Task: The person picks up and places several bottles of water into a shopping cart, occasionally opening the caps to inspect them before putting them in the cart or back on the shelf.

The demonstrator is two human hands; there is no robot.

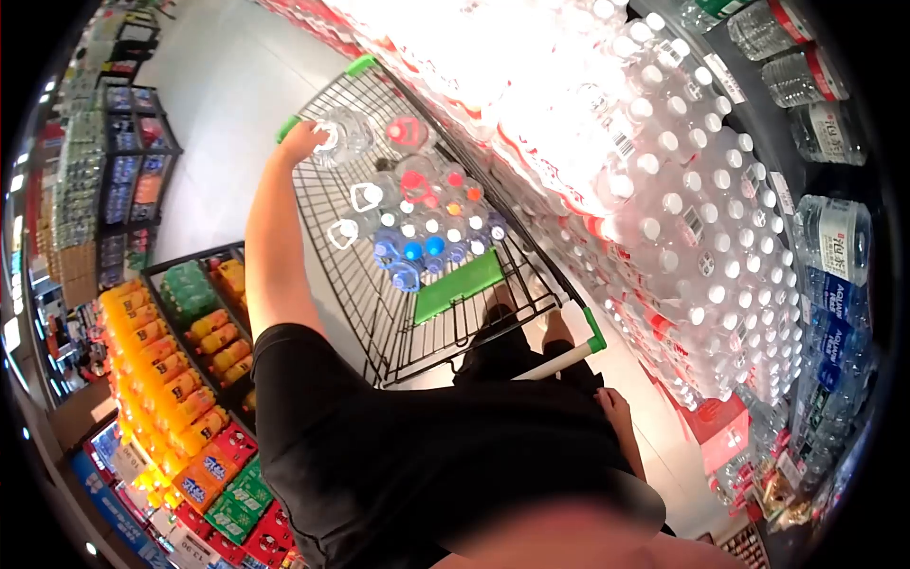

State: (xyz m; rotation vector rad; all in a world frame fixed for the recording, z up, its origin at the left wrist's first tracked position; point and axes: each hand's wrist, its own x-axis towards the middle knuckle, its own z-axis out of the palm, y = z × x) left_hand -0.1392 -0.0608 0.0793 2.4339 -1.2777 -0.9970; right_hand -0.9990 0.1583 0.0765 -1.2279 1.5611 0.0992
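Observation:
My left hand (pixel 301 142) reaches out over the far left edge of the shopping cart (pixel 365 322). It is closed at the white-handled neck of a large clear water bottle (pixel 353 135), which lies at the cart's far end. Beside that bottle is another large one with a red cap (pixel 408 131). Nearer to me in the basket stand several bottles with white, red, orange and blue caps, among them a blue-handled bottle (pixel 406 277). My right hand (pixel 616 410) hangs low by my right side, behind the cart's handlebar (pixel 555 363); its fingers are mostly hidden.
A tall stack of shrink-wrapped water bottles (pixel 678 209) runs along the right, close to the cart. Shelves of large bottles (pixel 834 237) stand beyond it. On the left are orange drink packs (pixel 156 351) and a dark rack (pixel 133 171), with pale floor (pixel 223 123) between.

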